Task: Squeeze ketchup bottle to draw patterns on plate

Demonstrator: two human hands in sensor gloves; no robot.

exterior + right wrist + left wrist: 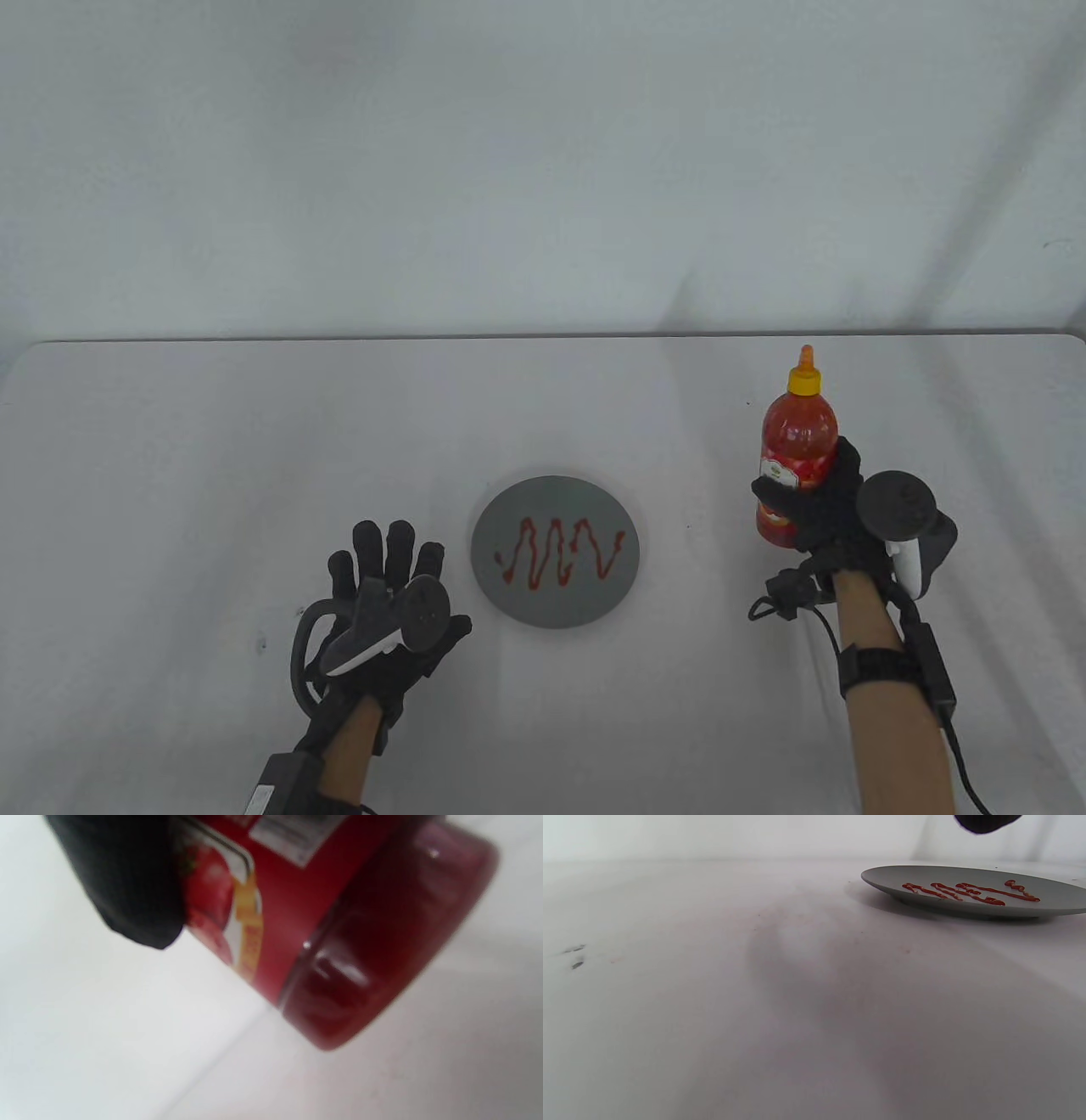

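The right hand (pixel 836 509) grips the ketchup bottle (pixel 793 463) upright, fingers (pixel 776 492) wrapped around its label. Lower it straight onto the counter (pixel 212 441) before loosening. The zigzagged plate (pixel 554 550) sits just right of the left hand's (pixel 386 594) spread fingers.

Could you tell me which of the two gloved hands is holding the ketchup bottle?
The right hand grips the ketchup bottle upright, to the right of the plate. The left hand holds nothing, its fingers spread open beside the plate.
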